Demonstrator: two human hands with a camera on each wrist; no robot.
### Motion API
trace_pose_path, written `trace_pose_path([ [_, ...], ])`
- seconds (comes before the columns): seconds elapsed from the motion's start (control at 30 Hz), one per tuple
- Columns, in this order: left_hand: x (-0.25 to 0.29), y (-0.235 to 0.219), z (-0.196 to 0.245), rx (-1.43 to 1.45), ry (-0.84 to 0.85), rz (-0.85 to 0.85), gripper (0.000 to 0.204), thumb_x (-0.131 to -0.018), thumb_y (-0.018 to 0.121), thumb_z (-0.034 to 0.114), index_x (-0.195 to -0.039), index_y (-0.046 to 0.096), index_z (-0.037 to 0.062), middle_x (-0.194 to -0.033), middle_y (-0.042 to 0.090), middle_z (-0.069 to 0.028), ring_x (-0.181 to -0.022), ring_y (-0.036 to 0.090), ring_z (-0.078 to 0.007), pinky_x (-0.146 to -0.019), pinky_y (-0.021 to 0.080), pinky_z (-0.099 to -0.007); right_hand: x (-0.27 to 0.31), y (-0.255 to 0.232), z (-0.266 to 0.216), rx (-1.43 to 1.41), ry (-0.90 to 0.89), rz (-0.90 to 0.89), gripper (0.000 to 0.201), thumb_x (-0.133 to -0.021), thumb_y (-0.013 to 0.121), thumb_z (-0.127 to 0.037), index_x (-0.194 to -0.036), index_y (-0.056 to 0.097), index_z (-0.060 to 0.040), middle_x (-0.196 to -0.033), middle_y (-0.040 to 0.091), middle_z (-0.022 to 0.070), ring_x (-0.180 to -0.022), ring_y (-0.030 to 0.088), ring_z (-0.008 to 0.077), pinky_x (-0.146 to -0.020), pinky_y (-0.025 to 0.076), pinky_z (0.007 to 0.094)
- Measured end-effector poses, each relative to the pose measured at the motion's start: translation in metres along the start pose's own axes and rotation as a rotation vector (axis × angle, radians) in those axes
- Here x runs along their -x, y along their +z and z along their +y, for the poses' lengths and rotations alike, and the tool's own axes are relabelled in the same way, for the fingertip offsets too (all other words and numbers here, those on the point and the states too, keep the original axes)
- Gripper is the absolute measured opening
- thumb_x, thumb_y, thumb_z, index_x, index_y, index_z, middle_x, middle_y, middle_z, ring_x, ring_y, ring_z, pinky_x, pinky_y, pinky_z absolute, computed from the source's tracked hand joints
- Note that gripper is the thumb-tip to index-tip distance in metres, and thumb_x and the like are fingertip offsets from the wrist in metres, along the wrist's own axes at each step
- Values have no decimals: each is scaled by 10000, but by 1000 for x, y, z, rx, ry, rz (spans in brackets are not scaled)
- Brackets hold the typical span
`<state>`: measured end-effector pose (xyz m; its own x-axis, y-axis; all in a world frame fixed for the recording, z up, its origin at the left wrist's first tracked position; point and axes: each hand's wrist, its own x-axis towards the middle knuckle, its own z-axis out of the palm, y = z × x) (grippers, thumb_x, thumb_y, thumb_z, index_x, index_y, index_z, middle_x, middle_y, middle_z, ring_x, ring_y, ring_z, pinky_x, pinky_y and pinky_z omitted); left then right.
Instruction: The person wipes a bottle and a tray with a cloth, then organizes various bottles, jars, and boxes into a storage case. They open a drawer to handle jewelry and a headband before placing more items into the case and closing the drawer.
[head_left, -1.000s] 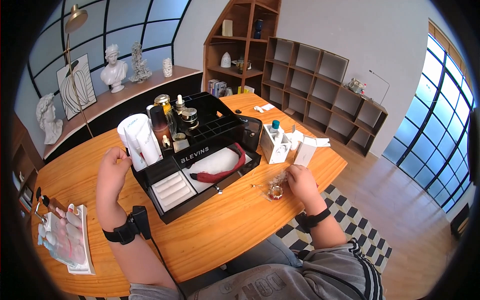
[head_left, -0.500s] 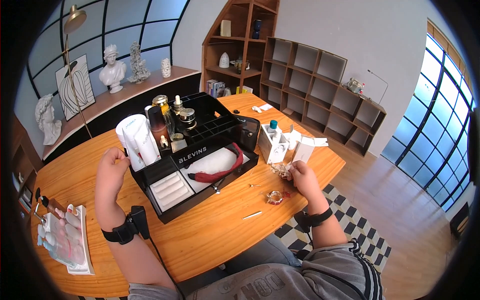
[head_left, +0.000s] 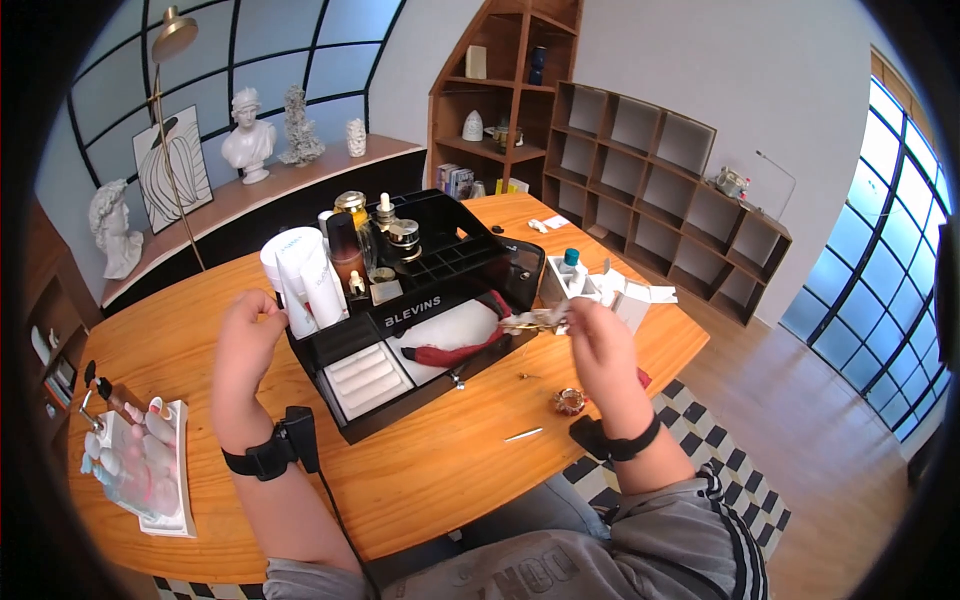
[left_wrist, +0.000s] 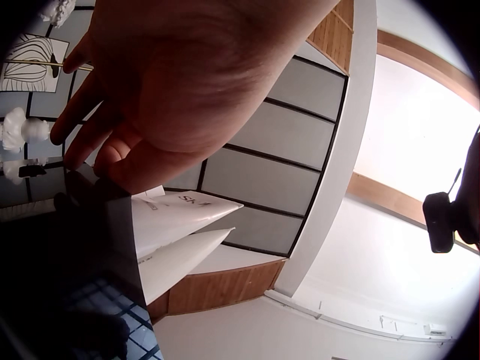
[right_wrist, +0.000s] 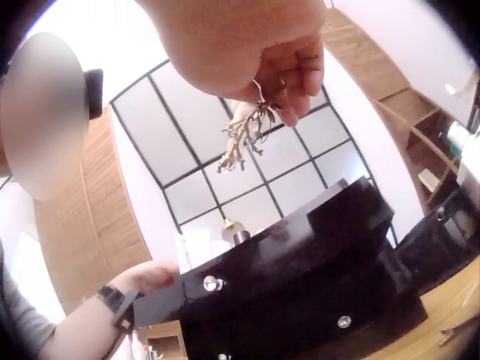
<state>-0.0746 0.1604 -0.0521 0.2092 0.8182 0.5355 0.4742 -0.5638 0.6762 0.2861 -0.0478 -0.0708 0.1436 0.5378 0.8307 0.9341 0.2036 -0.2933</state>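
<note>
My right hand pinches a branched, pale-gold hair ornament above the right front edge of the black box's drawer. In the right wrist view the ornament hangs from the fingertips of that hand. A red headband lies on the white lining of the drawer, beside a white ring cushion. My left hand is at the box's left edge by the white tubes, fingers bent; in the left wrist view its fingers touch the dark box edge.
On the table's right lie a round gold clip, a thin silver stick and a white box with a teal-capped bottle. A tray of cosmetics stands at the left. Bottles and jars stand on the black box.
My right hand has lifted the branched ornament from the table's right side and moved it left and up toward the drawer. My left hand has stayed by the box's edge.
</note>
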Motion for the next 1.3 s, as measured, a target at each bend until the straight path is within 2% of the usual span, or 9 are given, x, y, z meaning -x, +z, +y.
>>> trace_pose_path([
  [0.03,0,-1,0,0,-7,1,157,-773,664,58,-751,522,-7,-815,546,-153,-833,542,-301,-769,428,-359,-5,7,-7,16,-89,-28,257,-816,605,22,-1064,611,-45,-932,654,164,-865,628,354,-750,505,439],
  [0.13,4,-2,11,-11,2,20,148,-773,660,61,-757,529,-6,-826,547,-161,-845,545,-310,-780,430,-361,-16,42,-15,39,-287,-50,291,-771,630,9,-1054,604,-55,-947,661,124,-899,627,335,-780,513,422],
  [0.23,4,-3,9,-20,8,15,141,-772,653,62,-759,529,-5,-829,545,-165,-845,543,-312,-779,429,-359,-4,73,-5,43,-202,-275,235,-775,613,-10,-1003,612,-68,-930,652,111,-931,625,325,-819,503,411],
  [0.33,0,-1,6,-10,-20,-3,151,-769,651,61,-754,518,-7,-825,542,-166,-848,542,-314,-776,428,-361,0,76,-2,-35,-181,-305,188,-781,611,-17,-959,635,-72,-939,655,111,-957,620,326,-862,481,416],
  [0.47,-1,-1,4,25,-85,-32,162,-769,648,58,-752,501,-10,-822,538,-166,-852,540,-316,-773,429,-365,-1,66,-5,-26,-168,-245,187,-806,622,-39,-983,662,-82,-1046,656,104,-1029,598,308,-921,443,421],
  [0.57,1,-1,2,-2,7,3,162,-772,647,59,-756,500,-7,-823,541,-163,-842,545,-308,-765,430,-363,-2,42,-10,27,-158,-220,204,-821,633,-46,-1018,670,-90,-1086,647,94,-1048,591,293,-927,437,421],
  [0.97,0,1,-3,63,-24,-4,176,-812,645,61,-766,486,3,-795,506,-124,-798,512,-251,-746,421,-336,22,-41,20,268,83,-118,270,-792,660,-50,-1059,681,-80,-1118,644,109,-1069,576,328,-965,420,435],
  [1.1,-1,0,-1,32,-54,-19,179,-809,642,59,-756,480,1,-795,505,-122,-798,508,-247,-748,419,-338,30,-49,22,284,136,-240,264,-805,666,-81,-1068,678,-64,-1097,648,115,-1047,594,332,-908,467,428],
  [1.3,0,0,1,-29,8,15,173,-794,636,52,-749,480,-7,-797,511,-140,-803,518,-277,-752,420,-347,56,-39,36,158,340,-893,432,-835,687,-130,-1258,609,-93,-1218,612,147,-1119,590,340,-950,475,377],
])
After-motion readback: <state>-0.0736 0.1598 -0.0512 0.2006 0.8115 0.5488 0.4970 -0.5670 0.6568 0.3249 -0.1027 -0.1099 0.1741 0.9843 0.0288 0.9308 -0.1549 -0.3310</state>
